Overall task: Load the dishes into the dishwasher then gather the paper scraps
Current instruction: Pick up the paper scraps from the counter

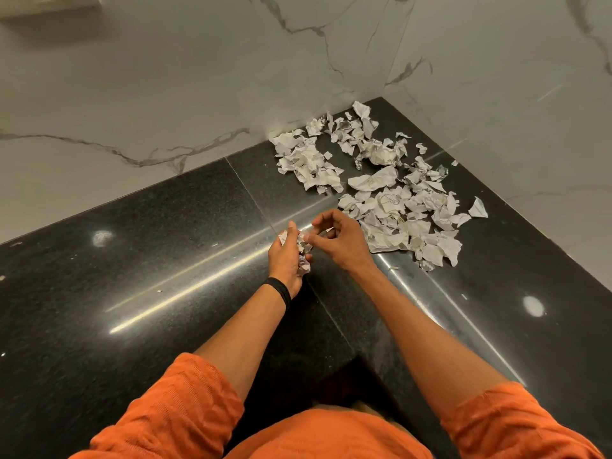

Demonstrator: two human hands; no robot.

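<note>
**Paper scraps: gathering begun, most of the pile left**

Paper scraps in left hand (287, 256), centre of frame: fingers curled shut around a small crumpled wad (304, 251). Right hand (337, 240) just beside it, fingertips pinched on or at the top of the same wad; whether it grips a separate piece cannot be told. Dark band on left wrist (280, 290).

Outward, right and upper right of centre: main scatter of paper scraps (387, 193) lies loose on the black tabletop (149, 260), running into the corner against the marble wall (165, 94).

Judgement: only a handful collected; the bulk remains. No dishes or dishwasher in view, so that stage cannot be checked.
</note>
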